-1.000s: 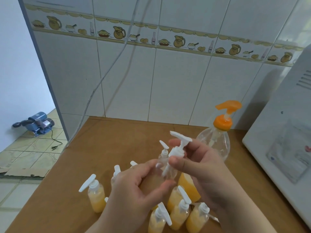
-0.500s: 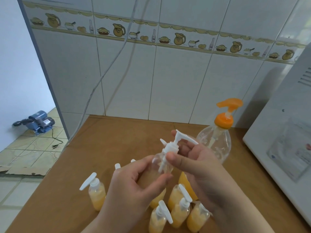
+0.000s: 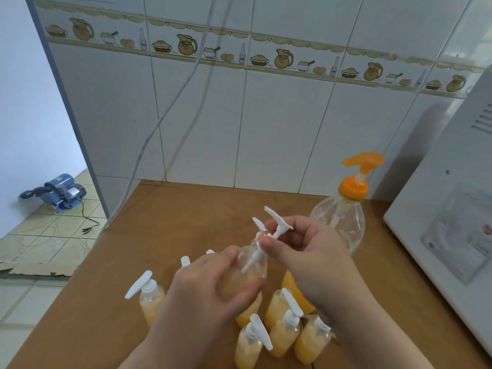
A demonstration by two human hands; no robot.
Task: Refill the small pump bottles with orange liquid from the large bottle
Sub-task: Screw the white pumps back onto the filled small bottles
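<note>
My left hand [image 3: 210, 291] grips a small clear bottle [image 3: 249, 272] holding orange liquid, tilted above the table. My right hand [image 3: 308, 251] pinches that bottle's white pump head [image 3: 271, 231], whose stem reaches into the bottle's mouth. Behind my right hand stands the large bottle [image 3: 340, 222] with an orange pump [image 3: 358, 177]; its upper part is clear and orange liquid shows low down. Several small filled pump bottles stand around my hands, one at the left [image 3: 150, 296] and others in front [image 3: 282, 331].
The brown table [image 3: 165, 225] meets a white tiled wall [image 3: 266, 123] at the back. A white appliance [image 3: 452, 222] takes up the right side. A cable [image 3: 170, 102] hangs down the wall. On the floor at left sits a blue pump [image 3: 60, 191].
The pump head has tilted to the right and its stem has come partly up in the bottle's neck. Both hands stay at the same place.
</note>
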